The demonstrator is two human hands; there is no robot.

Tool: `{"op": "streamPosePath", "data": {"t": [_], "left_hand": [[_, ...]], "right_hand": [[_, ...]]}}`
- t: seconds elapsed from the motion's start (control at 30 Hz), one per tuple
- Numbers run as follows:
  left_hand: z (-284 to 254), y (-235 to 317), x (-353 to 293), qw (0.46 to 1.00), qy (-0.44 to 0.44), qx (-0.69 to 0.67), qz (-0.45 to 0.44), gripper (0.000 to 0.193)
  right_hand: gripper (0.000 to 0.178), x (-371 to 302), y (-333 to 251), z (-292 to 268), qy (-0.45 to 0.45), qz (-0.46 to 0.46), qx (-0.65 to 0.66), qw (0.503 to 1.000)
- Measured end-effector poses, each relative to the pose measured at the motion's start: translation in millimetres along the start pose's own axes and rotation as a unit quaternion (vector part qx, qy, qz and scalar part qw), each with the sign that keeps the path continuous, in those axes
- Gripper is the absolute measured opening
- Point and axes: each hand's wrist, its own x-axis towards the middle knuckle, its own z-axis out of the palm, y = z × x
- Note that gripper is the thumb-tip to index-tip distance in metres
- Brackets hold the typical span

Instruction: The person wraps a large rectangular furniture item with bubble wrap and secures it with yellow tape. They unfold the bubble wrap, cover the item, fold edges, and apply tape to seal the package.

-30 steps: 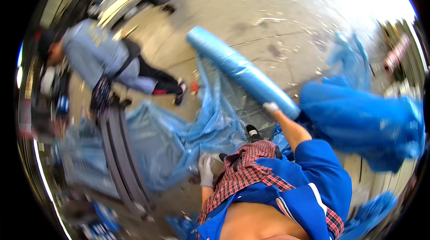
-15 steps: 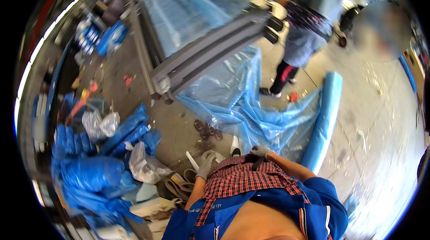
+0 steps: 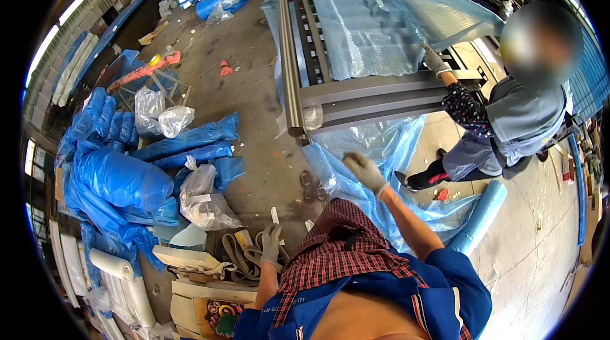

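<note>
From the head camera, the view has swung since a second ago: the blue film roll (image 3: 481, 216) that the right hand (image 3: 363, 172) held up then now lies on the concrete floor (image 3: 254, 105) to the person's right, beside the crumpled blue plastic sheet (image 3: 375, 149). That frees the hand. It is raised, gloved, fingers loosely spread and holding nothing, above the sheet and short of the grey metal frame (image 3: 356, 95). The left hand (image 3: 272, 243), also gloved, hangs low by the hip with fingers slack; it seems empty, though it is small here and hard to read, just above coiled straps (image 3: 244, 254). A co-worker's gloved hand (image 3: 436, 60) rests on the frame's far side, where bubble wrap (image 3: 368, 29) drapes over it.
</note>
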Motion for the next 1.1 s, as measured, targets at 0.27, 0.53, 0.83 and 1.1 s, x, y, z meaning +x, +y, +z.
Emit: {"op": "streamPosePath", "data": {"t": [0.27, 0.53, 0.83, 1.1], "left_hand": [[-75.8, -50.2, 27.5, 0.955, 0.144, -0.234, -0.116, 0.038], [-123.5, 29.2, 161.1, 0.953, 0.153, -0.248, -0.085, 0.027], [-63.3, 209.3, 345.1, 0.990, -0.009, -0.032, 0.139, 0.033], [105.4, 475.3, 414.8, 0.897, -0.394, -0.169, 0.108, 0.072]], "right_hand": [[0.062, 200.9, -48.8, -35.1, 0.194, -0.063, -0.311, 0.928], [0.080, 280.1, -62.3, -14.1, 0.169, 0.031, -0.473, 0.864], [0.009, 372.1, -125.8, -21.5, 0.215, -0.132, 0.203, 0.946], [0.023, 339.0, -318.6, -62.7, 0.250, -0.277, 0.342, 0.863]]}}
